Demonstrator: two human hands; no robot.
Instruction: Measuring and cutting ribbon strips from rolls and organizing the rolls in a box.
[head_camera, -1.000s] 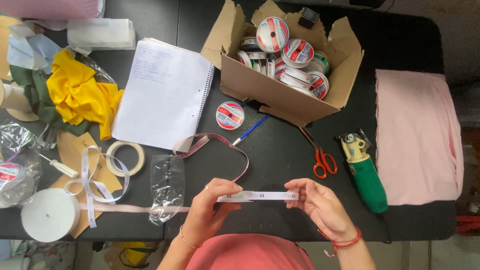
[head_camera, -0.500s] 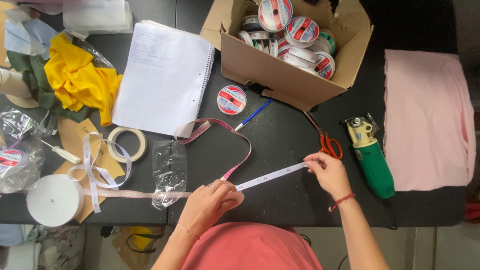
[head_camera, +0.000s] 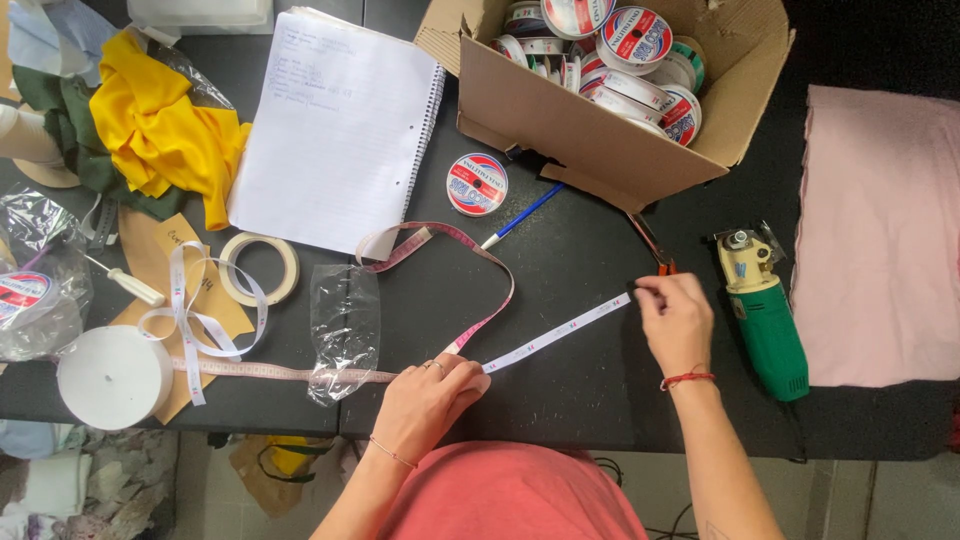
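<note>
A narrow white ribbon (head_camera: 556, 334) with small coloured marks lies stretched across the black table (head_camera: 575, 250). My left hand (head_camera: 430, 398) presses its near end down at the front edge, beside a pink measuring tape (head_camera: 470, 255) that loops over the table. My right hand (head_camera: 677, 318) pinches the ribbon's far end, right over the orange-handled scissors (head_camera: 652, 245), which it partly hides. A pink garment covers my lap below.
An open cardboard box (head_camera: 590, 120) of ribbon spools stands at the back; one loose spool (head_camera: 477, 184) and a blue pen (head_camera: 522, 215) lie before it. Also present: spiral notebook (head_camera: 335, 130), green cutting tool (head_camera: 765, 315), pink cloth (head_camera: 885, 235), yellow cloth (head_camera: 165, 135), tape ring (head_camera: 259, 269), plastic wrapper (head_camera: 345, 330).
The ribbon went from held up between both hands to stretched flat on the table. My right hand moved right and away toward the scissors; my left hand pressed down.
</note>
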